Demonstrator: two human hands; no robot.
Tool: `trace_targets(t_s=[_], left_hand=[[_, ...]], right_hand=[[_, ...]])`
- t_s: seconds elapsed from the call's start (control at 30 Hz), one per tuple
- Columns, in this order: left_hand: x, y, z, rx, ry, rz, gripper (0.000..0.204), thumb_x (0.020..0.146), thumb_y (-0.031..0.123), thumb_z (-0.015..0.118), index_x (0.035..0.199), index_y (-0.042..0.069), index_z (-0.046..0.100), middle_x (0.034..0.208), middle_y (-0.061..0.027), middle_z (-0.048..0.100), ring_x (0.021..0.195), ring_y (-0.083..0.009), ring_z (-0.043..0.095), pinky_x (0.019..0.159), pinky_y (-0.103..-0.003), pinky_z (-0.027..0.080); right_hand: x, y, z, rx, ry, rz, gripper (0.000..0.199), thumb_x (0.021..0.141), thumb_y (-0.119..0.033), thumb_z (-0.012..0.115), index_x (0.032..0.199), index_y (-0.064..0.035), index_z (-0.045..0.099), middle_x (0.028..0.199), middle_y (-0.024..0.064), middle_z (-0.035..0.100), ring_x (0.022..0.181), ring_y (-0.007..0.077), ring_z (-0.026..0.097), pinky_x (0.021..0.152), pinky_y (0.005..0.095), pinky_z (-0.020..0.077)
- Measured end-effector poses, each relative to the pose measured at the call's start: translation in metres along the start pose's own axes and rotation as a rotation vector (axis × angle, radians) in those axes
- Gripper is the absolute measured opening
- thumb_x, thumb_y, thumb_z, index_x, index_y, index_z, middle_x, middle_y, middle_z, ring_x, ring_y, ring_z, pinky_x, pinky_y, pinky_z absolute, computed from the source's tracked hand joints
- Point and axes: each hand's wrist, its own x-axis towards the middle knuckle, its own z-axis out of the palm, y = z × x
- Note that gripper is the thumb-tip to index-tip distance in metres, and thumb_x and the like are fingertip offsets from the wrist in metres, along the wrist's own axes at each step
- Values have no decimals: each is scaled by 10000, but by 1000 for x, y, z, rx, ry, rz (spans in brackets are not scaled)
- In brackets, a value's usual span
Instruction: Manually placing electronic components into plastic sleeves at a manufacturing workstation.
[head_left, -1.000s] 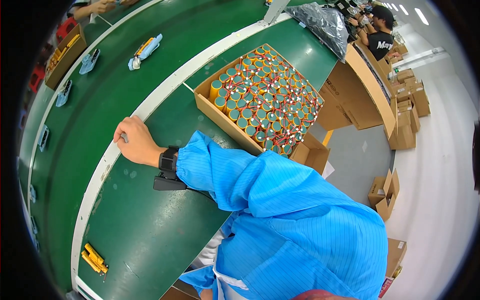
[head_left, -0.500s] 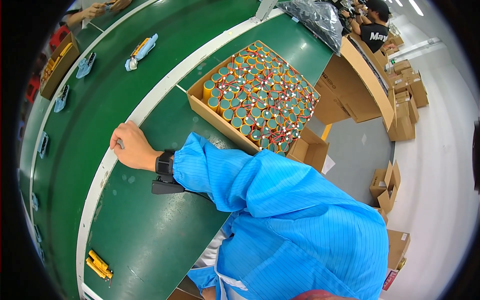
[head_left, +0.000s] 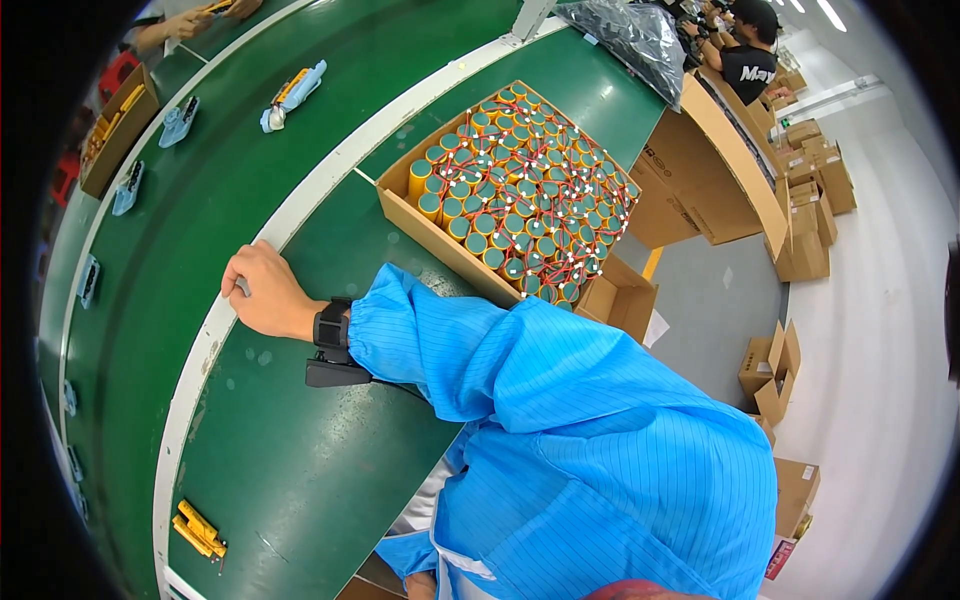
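Observation:
My right hand [head_left: 263, 292] rests on the white rail [head_left: 205, 345] along the conveyor, fingers curled in, with nothing visible in them. A black strap with a small black device [head_left: 335, 345] is around that wrist, below a blue striped sleeve. Only a bit of my left hand [head_left: 420, 586] shows at the lower edge under its blue cuff; its fingers are hidden. Beyond my right forearm an open carton [head_left: 440, 240] holds many upright yellow battery packs [head_left: 428, 206] with green ends, red-black wires and white connectors. A few yellow packs [head_left: 200, 528] lie at the lower left of the green table.
Blue-wrapped pieces [head_left: 295, 98] ride spaced out on the green conveyor [head_left: 210, 240]. Across it stand a carton of yellow packs [head_left: 120, 140] and another person's hands [head_left: 190, 22]. A grey plastic bag [head_left: 630, 45], open cartons [head_left: 690, 190] and a co-worker [head_left: 748, 60] are at the right.
The blue-wrapped pieces on the conveyor have shifted slightly away and to the right. My right hand stays on the rail in the same curled pose.

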Motion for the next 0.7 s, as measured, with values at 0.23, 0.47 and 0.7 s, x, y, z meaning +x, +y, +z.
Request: trace_targets(t_s=[0.23,0.47,0.7], left_hand=[[-41,26,-26,-26,65,-75,211,857,72,665,1062,22,682,979,-210,689,895,-316,679,789,-373,518],[-93,114,-108,-361,539,442,85,878,-11,602,904,-17,683,931,-120,705,826,-195,658,725,-319,517],[-90,203,-124,-542,993,1759,367,938,213,551,587,117,505,575,15,485,486,-119,488,523,-246,442]], right_hand=[[2,0,3,11,-15,-11,90,723,8,582,700,-79,579,800,78,590,852,303,517,757,401,430],[7,10,-8,-93,-6,-117,36,760,-41,632,778,-69,643,808,101,639,808,274,599,732,372,480],[5,16,-10,-25,-133,-14,29,835,-19,628,849,-19,653,813,18,644,712,79,574,656,221,459]])
